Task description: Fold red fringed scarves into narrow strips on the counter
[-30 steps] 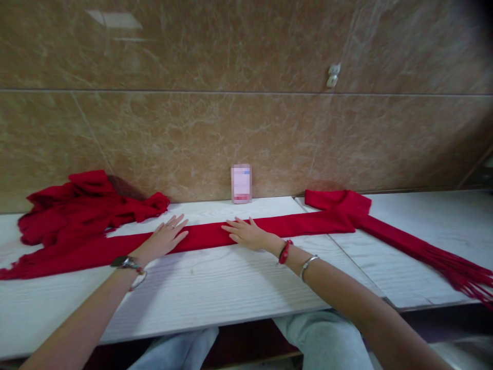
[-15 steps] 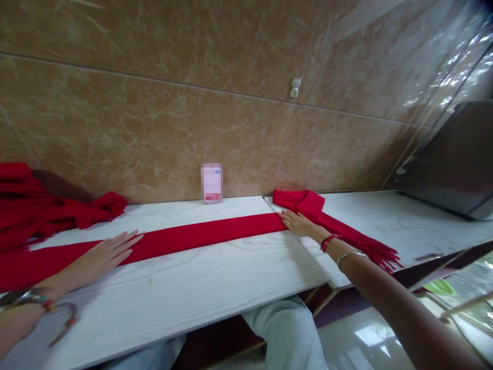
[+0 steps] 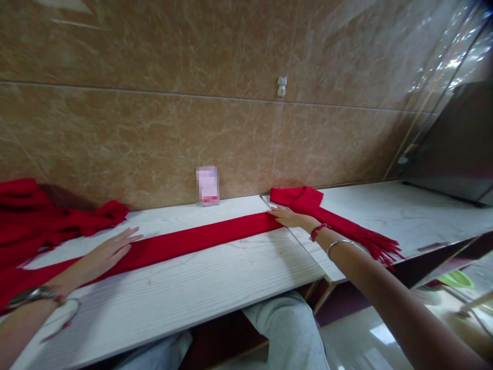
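A long red scarf (image 3: 204, 235) lies as a flat, narrow strip across the white table. At its right end it folds over, and a fringed tail runs off to the lower right. My left hand (image 3: 106, 254) rests flat on the strip's left part with its fingers stretched out. Over by the fold, my right hand (image 3: 290, 216) lies palm down on the scarf, fingers extended. Neither hand grips the cloth. A crumpled heap of red cloth (image 3: 50, 218) sits at the far left, next to the strip's left part.
A small blurred pinkish card or pack (image 3: 208, 186) stands against the brown marbled wall (image 3: 173, 139). The white table (image 3: 185, 280) has a seam right of centre. A large dark box-like object (image 3: 454, 144) stands at the far right. Below it shows a green basin (image 3: 456, 279).
My hands have moved apart: the right slid along the scarf to its folded end, the left shifted toward the left part. The view has turned to the right.
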A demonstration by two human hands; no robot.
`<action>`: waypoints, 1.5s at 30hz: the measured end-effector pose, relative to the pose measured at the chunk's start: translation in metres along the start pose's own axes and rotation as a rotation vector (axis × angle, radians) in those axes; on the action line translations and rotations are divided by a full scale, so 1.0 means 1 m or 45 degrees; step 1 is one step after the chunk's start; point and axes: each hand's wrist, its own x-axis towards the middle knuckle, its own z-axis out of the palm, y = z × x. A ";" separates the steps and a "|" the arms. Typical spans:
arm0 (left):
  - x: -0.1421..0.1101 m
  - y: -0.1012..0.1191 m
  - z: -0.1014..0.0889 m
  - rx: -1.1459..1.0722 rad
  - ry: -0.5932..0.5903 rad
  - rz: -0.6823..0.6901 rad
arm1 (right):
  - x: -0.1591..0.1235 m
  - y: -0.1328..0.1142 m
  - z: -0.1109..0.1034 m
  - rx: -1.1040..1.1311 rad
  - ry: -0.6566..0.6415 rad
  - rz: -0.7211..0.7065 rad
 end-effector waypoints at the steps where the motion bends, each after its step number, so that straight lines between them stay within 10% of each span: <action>1: 0.016 0.025 -0.001 -0.002 -0.001 0.033 | 0.004 -0.009 -0.004 -0.012 0.022 0.030; 5: 0.065 0.103 0.012 -0.044 -0.003 0.260 | 0.025 -0.070 -0.010 0.007 0.099 -0.047; 8: 0.076 0.121 0.030 -0.100 -0.070 0.393 | 0.029 -0.096 -0.001 0.025 0.037 -0.197; 16: 0.071 0.117 0.040 -0.171 -0.092 0.402 | -0.010 0.008 0.015 -0.201 -0.096 -0.001; 21: 0.065 0.130 0.029 -0.184 -0.050 0.407 | 0.010 0.019 0.001 -0.188 -0.172 0.036; 27: 0.053 0.152 0.024 -0.242 -0.127 0.590 | 0.059 -0.011 -0.029 -0.036 -0.262 -0.096; 33: 0.053 0.164 0.016 -0.251 -0.231 0.558 | 0.102 -0.099 -0.017 0.246 0.000 -0.303; 39: 0.028 0.124 0.007 -0.194 -0.241 0.280 | 0.105 -0.150 0.025 0.364 0.052 -0.333; 45: -0.071 -0.009 -0.002 0.044 -0.172 -0.111 | 0.103 -0.137 0.037 0.356 0.026 -0.302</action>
